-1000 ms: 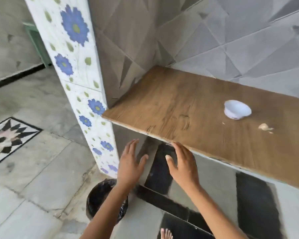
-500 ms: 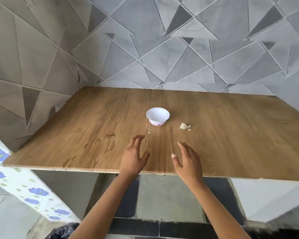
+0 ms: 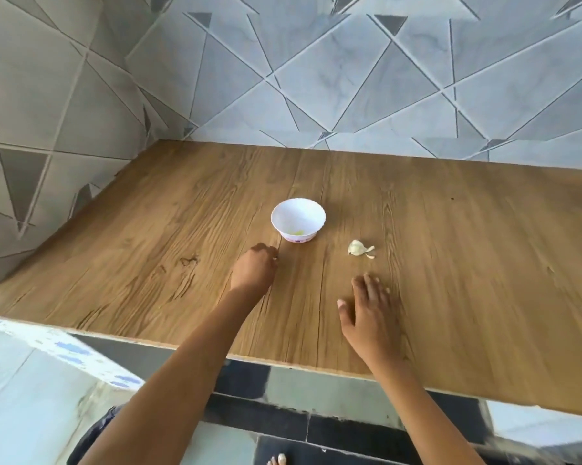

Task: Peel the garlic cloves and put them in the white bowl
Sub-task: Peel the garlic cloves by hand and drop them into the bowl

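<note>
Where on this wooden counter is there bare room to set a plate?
Bare wood: right of the garlic to the counter edge; left of the white bowl toward the tiled corner. Crowded: centre, near left hand, right hand.

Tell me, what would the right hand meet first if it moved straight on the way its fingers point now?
Most likely the garlic, lying on the wooden table just ahead of the open right hand. Nothing shows between them. The hand's height is unclear, so it might pass above.
</note>
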Demonstrator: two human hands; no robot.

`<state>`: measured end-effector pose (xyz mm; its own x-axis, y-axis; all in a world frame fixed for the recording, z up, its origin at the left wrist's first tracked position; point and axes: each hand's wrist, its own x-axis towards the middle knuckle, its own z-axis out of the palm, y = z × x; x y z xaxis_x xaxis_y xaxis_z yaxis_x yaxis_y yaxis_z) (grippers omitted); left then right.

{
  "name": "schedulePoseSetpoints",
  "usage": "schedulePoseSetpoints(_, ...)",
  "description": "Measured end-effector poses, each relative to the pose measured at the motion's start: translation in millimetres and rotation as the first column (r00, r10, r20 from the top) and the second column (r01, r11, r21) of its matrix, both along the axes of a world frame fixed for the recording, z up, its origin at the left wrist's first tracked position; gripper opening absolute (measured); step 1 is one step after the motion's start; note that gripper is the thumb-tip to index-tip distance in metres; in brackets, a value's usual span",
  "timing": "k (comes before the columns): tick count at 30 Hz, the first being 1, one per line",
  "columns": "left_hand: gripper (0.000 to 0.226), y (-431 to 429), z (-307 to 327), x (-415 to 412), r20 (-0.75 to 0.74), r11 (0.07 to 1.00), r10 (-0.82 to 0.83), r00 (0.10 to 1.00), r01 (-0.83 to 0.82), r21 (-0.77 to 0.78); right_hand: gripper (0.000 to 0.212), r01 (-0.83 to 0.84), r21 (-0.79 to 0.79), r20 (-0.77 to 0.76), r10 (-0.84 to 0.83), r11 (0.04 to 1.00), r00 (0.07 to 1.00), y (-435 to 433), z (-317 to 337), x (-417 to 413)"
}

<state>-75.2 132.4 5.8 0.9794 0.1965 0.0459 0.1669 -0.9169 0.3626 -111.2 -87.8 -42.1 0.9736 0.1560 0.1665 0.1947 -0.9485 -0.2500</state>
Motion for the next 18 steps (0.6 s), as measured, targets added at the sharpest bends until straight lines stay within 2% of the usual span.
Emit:
schedulePoseSetpoints(5, 0.022, 3, 10, 11, -0.045, 0.948, -0.108, 0.993, 0.116, 0.296, 0.065, 0.009, -0.001, 0.001, -0.009, 1.000, 1.000, 0, -1, 0)
schedulePoseSetpoints(6, 0.023, 5, 15, 14, -0.012, 0.953, -0.102, 0.995, 0.102, 0.285, 0.066, 0.006, 0.005, -0.007, -0.006, 1.000, 1.000, 0, -1, -1)
schedulePoseSetpoints(9, 0.017, 12, 37, 33, 0.234, 0.997, -0.049, 0.971, 0.062, -0.048, 0.067, 0.006, 0.013, -0.016, -0.006, 1.000, 1.000, -1, -1, -1)
schedulePoseSetpoints(10, 0.016, 12, 45, 44, 0.290, 0.988, -0.055, 0.955, 0.094, -0.124, 0.067, 0.012, 0.007, -0.018, -0.012, 1.000, 1.000, -1, -1, -1)
schedulePoseSetpoints(11, 0.016, 11, 51, 56, 0.297, 0.981, -0.089, 0.951, 0.135, -0.137, 0.067, 0.018, -0.001, -0.026, -0.018, 1.000, 0.999, 0, 0, -2)
schedulePoseSetpoints(12, 0.017, 9, 55, 69, 0.254, 0.980, -0.139, 0.957, 0.169, -0.103, 0.067, 0.025, -0.014, -0.033, -0.026, 1.000, 0.999, 0, 1, -2)
schedulePoseSetpoints(15, 0.020, -3, 52, 97, -0.024, 0.973, -0.204, 0.979, 0.205, 0.103, 0.072, 0.053, -0.057, -0.039, -0.055, 0.997, 0.998, 2, 6, -4)
schedulePoseSetpoints(18, 0.023, -7, 44, 113, -0.165, 0.928, -0.267, 0.950, 0.300, 0.223, 0.077, 0.065, -0.053, -0.059, -0.068, 0.996, 0.996, 4, 9, -5)
